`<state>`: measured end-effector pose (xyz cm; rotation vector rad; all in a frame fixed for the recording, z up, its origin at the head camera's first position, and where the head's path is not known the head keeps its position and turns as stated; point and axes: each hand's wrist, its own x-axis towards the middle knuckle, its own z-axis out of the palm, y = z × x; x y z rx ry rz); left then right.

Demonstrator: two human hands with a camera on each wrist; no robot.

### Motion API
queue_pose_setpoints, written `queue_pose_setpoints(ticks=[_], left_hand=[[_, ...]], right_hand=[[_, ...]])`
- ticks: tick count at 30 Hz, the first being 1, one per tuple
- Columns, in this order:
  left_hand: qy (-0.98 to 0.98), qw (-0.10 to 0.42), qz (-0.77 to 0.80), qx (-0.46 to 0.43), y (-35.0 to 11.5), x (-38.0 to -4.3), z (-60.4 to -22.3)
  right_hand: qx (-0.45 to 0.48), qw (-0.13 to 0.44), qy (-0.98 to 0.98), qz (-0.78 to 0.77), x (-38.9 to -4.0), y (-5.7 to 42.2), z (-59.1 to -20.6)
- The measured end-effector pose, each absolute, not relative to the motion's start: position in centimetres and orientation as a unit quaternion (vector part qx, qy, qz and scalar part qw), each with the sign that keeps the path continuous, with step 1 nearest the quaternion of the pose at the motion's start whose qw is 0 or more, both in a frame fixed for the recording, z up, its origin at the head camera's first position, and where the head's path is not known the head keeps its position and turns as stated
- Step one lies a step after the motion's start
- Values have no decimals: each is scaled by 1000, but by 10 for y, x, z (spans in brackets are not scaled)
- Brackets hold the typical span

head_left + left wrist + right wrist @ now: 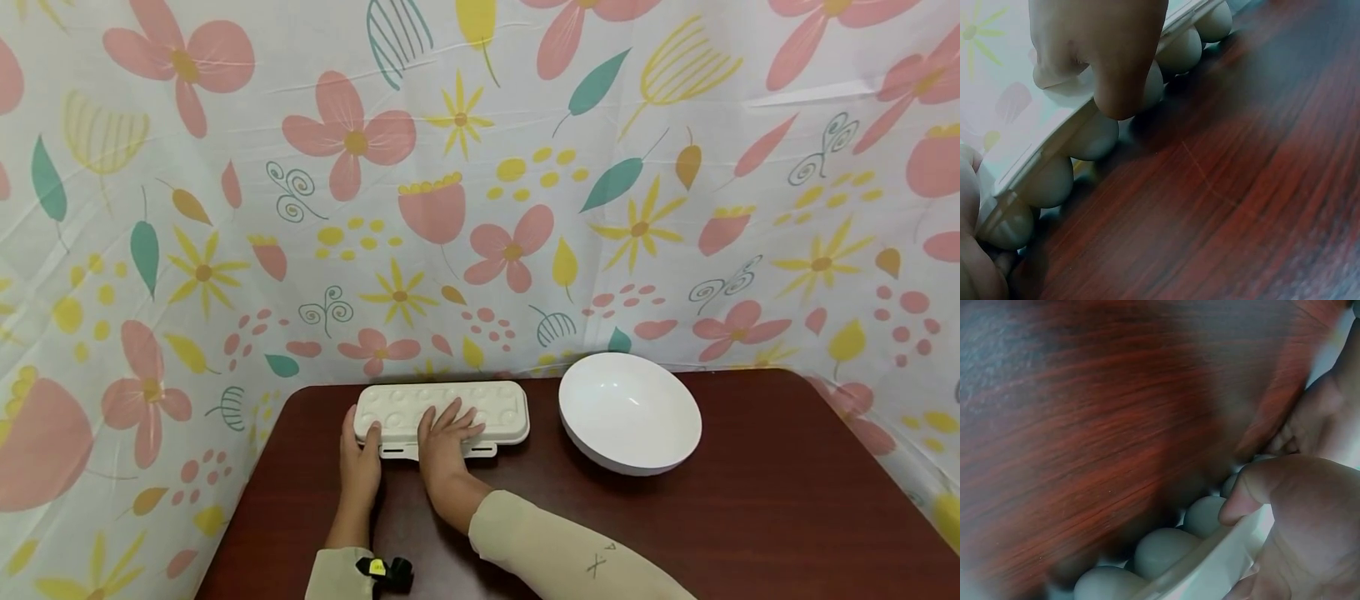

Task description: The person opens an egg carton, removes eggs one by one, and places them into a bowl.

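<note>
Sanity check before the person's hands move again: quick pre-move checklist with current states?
1. Left hand steadying the egg carton: ok, gripping its left end.
2. Right hand placed: ok, fingers spread on the lid, thumb at the front edge.
3. Lid down: ok, it covers the carton top.
4. Front flap latched: cannot tell; slots show, engagement doesn't.
5. Contents: cannot tell; rounded pale shapes below the rim could be eggs or moulded cups.
6. White bowl out of the way: ok, apart from the carton, nothing visible inside.

narrow gap (carton (405, 407) to bowl (630, 412))
</note>
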<state>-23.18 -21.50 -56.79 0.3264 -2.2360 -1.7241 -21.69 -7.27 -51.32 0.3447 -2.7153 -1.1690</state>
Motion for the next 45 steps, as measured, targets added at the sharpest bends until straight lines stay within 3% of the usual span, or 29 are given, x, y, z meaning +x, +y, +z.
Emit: queue_pose_setpoints(ticks=[32,45], left_hand=[[-777,147,-601,115,-215,-229,-568],[-787,136,-591,114,-216,-225,-568]], right_hand=[[197,39,-876,-439,-213,-55,-495],[214,60,-896,-384,-215,-47,-496]])
